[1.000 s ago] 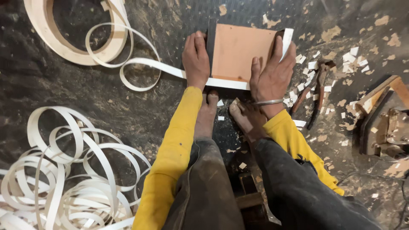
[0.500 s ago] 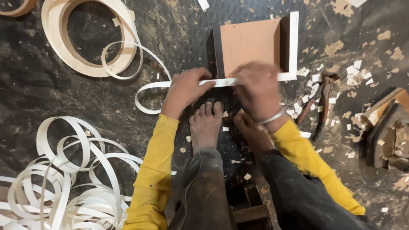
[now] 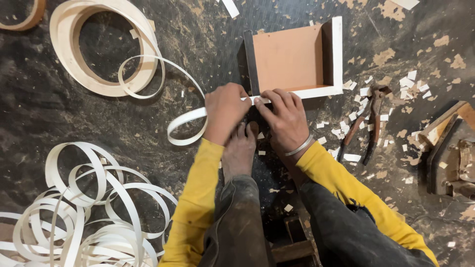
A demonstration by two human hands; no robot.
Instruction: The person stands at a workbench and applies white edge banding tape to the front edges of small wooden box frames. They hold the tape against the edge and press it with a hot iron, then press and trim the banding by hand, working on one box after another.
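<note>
The brown board (image 3: 292, 58) now lies flat beyond the fingertips, its far and right edges already white-banded, where a second ago both palms lay spread on top of it. The left hand (image 3: 225, 111) and right hand (image 3: 284, 116) have dropped to its near edge, fingers closed together and pinching the white edge-banding strip (image 3: 185, 121) against it. The strip trails off left of the left fingers in a loose loop. Pliers (image 3: 368, 118) lie right of the right hand. The banding seems to have moved on to this near edge.
</note>
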